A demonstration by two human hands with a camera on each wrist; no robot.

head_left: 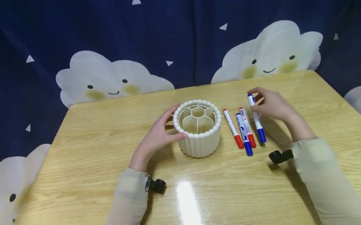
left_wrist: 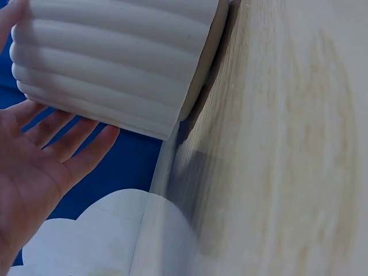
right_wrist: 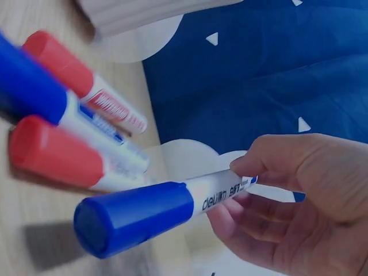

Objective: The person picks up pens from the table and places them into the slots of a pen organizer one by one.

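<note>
A cream, ribbed pen holder (head_left: pixel 202 145) with a beaded rim and inner dividers stands upright on the table. My left hand (head_left: pixel 157 134) holds it from the left, thumb at the near rim and fingers along its far side; the left wrist view shows those fingers against the ribbed wall. My right hand (head_left: pixel 273 106) pinches a blue-capped whiteboard marker (right_wrist: pixel 138 218) near its end opposite the cap, between thumb and fingers. The cap points toward me, tilted down. Beside it lie a red marker (head_left: pixel 233 128), another blue marker (head_left: pixel 244 134) and a second red marker (head_left: pixel 248 128).
The light wooden table (head_left: pixel 89 170) ends at a dark blue curtain (head_left: pixel 168 22) with cloud prints. The loose markers lie close together between the pen holder and my right hand. Black wrist cameras (head_left: pixel 158 186) stick out from both sleeves above the tabletop.
</note>
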